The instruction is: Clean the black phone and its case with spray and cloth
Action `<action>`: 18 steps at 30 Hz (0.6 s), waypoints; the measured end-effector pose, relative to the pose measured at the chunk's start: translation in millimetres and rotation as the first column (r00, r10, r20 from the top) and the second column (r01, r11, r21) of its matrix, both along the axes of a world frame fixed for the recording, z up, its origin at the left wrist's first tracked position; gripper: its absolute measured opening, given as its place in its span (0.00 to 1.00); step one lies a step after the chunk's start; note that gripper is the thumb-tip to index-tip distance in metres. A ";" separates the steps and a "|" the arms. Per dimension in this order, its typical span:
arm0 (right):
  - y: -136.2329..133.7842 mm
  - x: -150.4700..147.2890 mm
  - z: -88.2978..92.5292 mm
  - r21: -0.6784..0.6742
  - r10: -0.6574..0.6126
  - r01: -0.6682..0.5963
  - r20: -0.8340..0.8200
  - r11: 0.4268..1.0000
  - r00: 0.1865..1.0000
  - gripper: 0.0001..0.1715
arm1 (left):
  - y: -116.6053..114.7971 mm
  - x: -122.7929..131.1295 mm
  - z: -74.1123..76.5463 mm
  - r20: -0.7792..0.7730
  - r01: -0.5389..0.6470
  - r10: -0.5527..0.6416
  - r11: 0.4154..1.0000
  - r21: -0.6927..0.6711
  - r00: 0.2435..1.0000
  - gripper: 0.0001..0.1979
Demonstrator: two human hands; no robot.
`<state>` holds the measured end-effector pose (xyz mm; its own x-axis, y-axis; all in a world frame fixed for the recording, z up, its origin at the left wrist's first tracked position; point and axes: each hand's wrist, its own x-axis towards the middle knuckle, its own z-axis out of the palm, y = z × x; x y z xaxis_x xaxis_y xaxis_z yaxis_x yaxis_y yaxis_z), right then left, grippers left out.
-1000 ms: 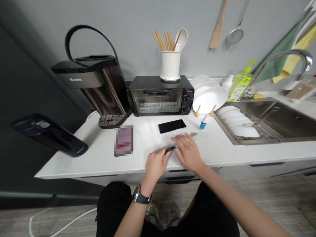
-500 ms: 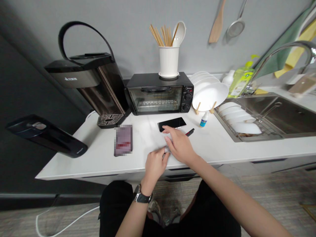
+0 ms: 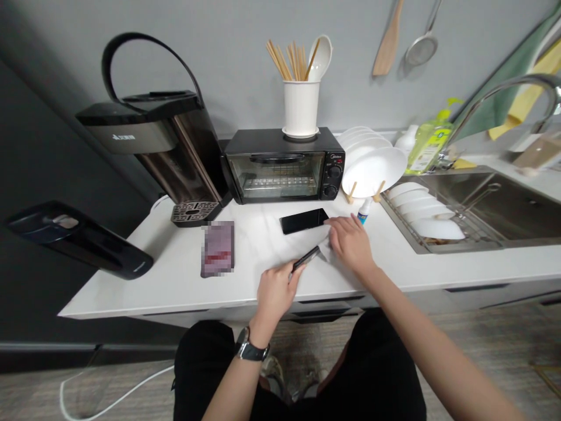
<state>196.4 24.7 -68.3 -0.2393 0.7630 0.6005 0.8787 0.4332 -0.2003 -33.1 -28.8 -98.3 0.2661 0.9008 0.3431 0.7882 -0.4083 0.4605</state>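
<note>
My left hand (image 3: 275,290), with a watch on its wrist, is closed round one end of a slim black pen-like stick (image 3: 307,258) that slants up to the right over the counter. A thin whitish cloth or tissue (image 3: 325,250) covers the stick's far end. My right hand (image 3: 352,242) is closed on this cloth, its fingers bent and partly hidden. Just behind the hands, a black smartphone (image 3: 303,221) lies flat, screen up. A small spray bottle (image 3: 363,211) with a blue label stands right behind my right hand.
On the white counter (image 3: 175,292) are a blurred-out purple item (image 3: 218,248), a tilted-looking dark flask (image 3: 83,241), a water dispenser (image 3: 175,155) and a toaster oven (image 3: 280,169). White plates (image 3: 372,169) stand in a rack beside the sink (image 3: 512,204).
My right hand has slid to the right along the stick with the cloth, baring the stick's black middle. Its far end, seen before, is now covered. My left hand has stayed in place.
</note>
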 end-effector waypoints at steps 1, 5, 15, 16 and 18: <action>-5.2 -18.1 -0.1 -0.006 0.056 -0.056 -0.012 0.998 0.998 0.18 | 0.7 -0.2 -0.8 -0.027 -0.016 0.015 1.000 -0.008 1.000 0.15; -30.2 -93.1 -2.3 -0.025 0.268 -0.268 0.003 0.963 0.963 0.14 | 3.4 -3.2 -5.9 -0.160 -0.070 0.063 0.997 -0.040 0.985 0.12; 16.2 -6.4 -2.5 0.002 0.048 -0.048 0.054 0.999 0.997 0.26 | -0.8 -1.6 -1.1 -0.021 -0.003 0.003 1.000 -0.006 1.000 0.16; 18.4 -2.7 -0.8 0.006 0.013 -0.013 0.042 1.000 0.999 0.27 | -0.6 -0.7 -0.3 -0.011 -0.010 0.010 1.000 -0.003 1.000 0.17; 11.8 -13.5 1.5 0.017 0.010 -0.011 0.032 1.000 0.999 0.25 | -0.1 0.4 0.4 -0.006 -0.027 0.027 1.000 -0.012 1.000 0.17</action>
<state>183.0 36.6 -66.8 -0.2661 0.7499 0.6057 0.8800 0.4454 -0.1648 -32.7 -28.9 -97.9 0.2441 0.9116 0.3309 0.8014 -0.3817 0.4604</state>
